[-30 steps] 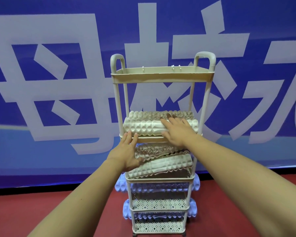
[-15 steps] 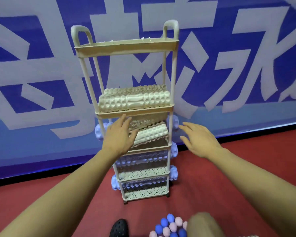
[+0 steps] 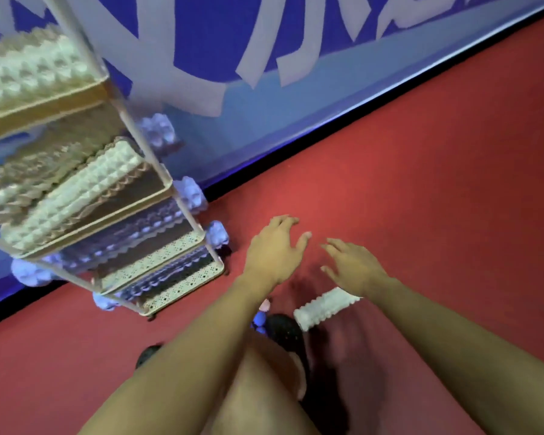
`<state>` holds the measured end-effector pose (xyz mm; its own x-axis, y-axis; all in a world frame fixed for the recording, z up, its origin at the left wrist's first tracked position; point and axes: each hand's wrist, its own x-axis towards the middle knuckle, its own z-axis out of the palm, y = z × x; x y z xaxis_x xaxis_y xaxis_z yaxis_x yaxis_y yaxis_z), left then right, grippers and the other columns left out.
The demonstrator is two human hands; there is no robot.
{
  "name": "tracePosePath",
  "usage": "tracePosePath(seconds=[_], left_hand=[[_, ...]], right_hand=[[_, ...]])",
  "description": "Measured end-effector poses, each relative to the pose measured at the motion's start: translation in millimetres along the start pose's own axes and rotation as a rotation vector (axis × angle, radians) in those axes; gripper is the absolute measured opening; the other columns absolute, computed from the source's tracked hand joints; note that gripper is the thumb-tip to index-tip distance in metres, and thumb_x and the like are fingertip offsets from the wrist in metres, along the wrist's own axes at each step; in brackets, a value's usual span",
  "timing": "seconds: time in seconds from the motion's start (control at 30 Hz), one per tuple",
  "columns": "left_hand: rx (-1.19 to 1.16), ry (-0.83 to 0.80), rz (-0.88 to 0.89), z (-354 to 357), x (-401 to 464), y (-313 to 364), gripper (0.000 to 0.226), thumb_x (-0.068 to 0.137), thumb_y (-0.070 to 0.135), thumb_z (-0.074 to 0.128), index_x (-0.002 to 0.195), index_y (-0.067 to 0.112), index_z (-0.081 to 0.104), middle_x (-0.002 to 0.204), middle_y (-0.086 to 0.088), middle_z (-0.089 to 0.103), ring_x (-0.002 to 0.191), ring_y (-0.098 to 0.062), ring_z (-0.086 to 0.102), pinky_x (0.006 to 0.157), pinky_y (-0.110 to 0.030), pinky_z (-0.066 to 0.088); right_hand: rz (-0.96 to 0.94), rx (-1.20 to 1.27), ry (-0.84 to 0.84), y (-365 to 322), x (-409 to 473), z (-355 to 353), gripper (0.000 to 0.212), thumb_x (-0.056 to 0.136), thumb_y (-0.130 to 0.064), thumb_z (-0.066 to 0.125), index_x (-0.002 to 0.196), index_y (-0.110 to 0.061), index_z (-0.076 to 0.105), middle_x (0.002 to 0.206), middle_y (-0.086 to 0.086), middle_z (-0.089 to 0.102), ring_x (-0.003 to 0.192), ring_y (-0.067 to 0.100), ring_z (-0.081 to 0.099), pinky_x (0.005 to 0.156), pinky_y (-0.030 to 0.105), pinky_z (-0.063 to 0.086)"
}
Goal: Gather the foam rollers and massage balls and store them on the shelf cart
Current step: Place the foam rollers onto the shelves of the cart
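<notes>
A cream shelf cart (image 3: 182, 211) stands on the red floor (image 3: 421, 183) against the blue banner wall, and every place below is told from it. Its upper tiers carry cream ridged foam rollers (image 3: 73, 196), while pale purple rollers (image 3: 190, 196) lie on the lower tiers with their ends sticking out past the posts. On the floor to the right of the cart's foot lies a white foam roller (image 3: 324, 307), and between it and the cart sit a few blue and pink massage balls (image 3: 259, 318), mostly hidden.

Both bare forearms are reaching forward and down; the left hand (image 3: 272, 251) and right hand (image 3: 352, 267) are hanging close together, fingers spread, holding nothing.
</notes>
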<state>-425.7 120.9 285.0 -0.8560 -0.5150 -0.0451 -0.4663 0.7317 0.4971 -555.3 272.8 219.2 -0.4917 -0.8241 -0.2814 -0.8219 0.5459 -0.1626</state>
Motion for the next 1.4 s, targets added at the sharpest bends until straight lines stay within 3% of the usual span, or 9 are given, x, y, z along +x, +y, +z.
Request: tracePosePath(seconds=[0.2,0.43,0.77,0.9,1.0,1.07,1.17,1.3,1.4], left_hand=[[-0.04,-0.114,-0.022,61.6,47.2,2.6,0.053,0.099,0.056,0.048,0.142,0.025,0.053,0.148,0.004,0.051,0.135,-0.021,0.051,0.112,-0.045,0.041],[-0.072,-0.262,-0.004,95.7,73.8,-28.2,0.062,0.095,0.069,0.04,0.145,0.033,0.048,0.149,0.012,0.047,0.136,-0.017,0.05,0.111,-0.044,0.043],[-0.175,-0.327,-0.083,95.1,91.2,-77.3,0.052,0.099,0.053,0.056,0.146,0.032,0.049,0.146,0.006,0.054,0.131,-0.015,0.053,0.109,-0.034,0.042],[-0.178,-0.375,-0.084,99.4,96.0,-81.4,0.048,0.1,0.051,0.056,0.145,0.034,0.049,0.147,0.008,0.052,0.133,-0.012,0.051,0.105,-0.023,0.037],[-0.165,-0.386,-0.097,101.7,97.7,-83.6,0.047,0.1,0.052,0.055,0.144,0.036,0.05,0.146,0.01,0.052,0.133,-0.011,0.051,0.101,-0.022,0.036],[-0.155,-0.397,-0.109,102.9,98.5,-86.7,0.047,0.1,0.054,0.054,0.143,0.036,0.051,0.144,0.01,0.053,0.131,-0.011,0.052,0.1,-0.023,0.037],[-0.138,-0.414,-0.136,103.6,97.8,-92.5,0.049,0.099,0.055,0.054,0.143,0.034,0.051,0.142,0.007,0.054,0.13,-0.015,0.053,0.102,-0.027,0.039],[-0.128,-0.381,-0.16,96.4,97.8,-95.2,0.053,0.098,0.057,0.053,0.144,0.031,0.051,0.144,0.003,0.054,0.13,-0.018,0.054,0.107,-0.034,0.043],[-0.187,-0.267,-0.216,84.1,95.3,-92.2,0.052,0.097,0.058,0.054,0.143,0.033,0.052,0.145,0.002,0.056,0.128,-0.02,0.057,0.109,-0.041,0.045]], right_hand=[[0.102,0.115,-0.179,50.2,10.6,90.0,0.065,0.098,-0.046,0.056,0.154,-0.021,0.036,0.161,0.001,0.036,0.141,0.027,0.043,0.117,0.041,0.031],[0.103,0.127,-0.361,72.1,68.6,170.8,0.062,0.092,-0.046,0.066,0.145,-0.019,0.045,0.145,0.003,0.05,0.129,0.028,0.052,0.099,0.039,0.047],[0.034,-0.077,-0.571,83.3,112.7,270.2,0.089,0.085,-0.046,0.073,0.158,-0.029,0.025,0.165,-0.003,0.025,0.155,0.026,0.012,0.124,0.046,0.015],[0.085,-0.14,-0.515,78.0,119.6,292.6,0.062,0.1,-0.036,0.051,0.157,-0.036,0.026,0.165,-0.002,0.023,0.156,0.03,0.004,0.125,0.048,0.001],[0.069,-0.143,-0.33,74.8,121.2,303.3,0.044,0.1,-0.03,0.038,0.137,-0.026,0.061,0.139,0.009,0.057,0.143,0.039,0.04,0.121,0.053,0.024],[0.024,-0.184,-0.186,77.3,115.8,317.5,0.043,0.088,-0.028,0.037,0.105,-0.019,0.076,0.1,0.009,0.068,0.103,0.037,0.066,0.105,0.052,0.046],[0.074,-0.103,-0.1,80.0,112.5,313.4,0.033,0.087,-0.027,0.053,0.113,-0.021,0.071,0.103,0.005,0.064,0.102,0.033,0.061,0.106,0.048,0.041],[0.342,0.243,-0.053,66.5,115.7,268.3,0.075,0.063,-0.032,0.09,0.13,-0.022,0.059,0.116,0.005,0.061,0.109,0.032,0.058,0.097,0.045,0.043],[0.57,0.912,0.115,38.6,115.3,202.8,0.069,0.07,-0.026,0.091,0.128,-0.016,0.056,0.108,-0.004,0.063,0.093,0.015,0.06,0.079,0.024,0.049]])
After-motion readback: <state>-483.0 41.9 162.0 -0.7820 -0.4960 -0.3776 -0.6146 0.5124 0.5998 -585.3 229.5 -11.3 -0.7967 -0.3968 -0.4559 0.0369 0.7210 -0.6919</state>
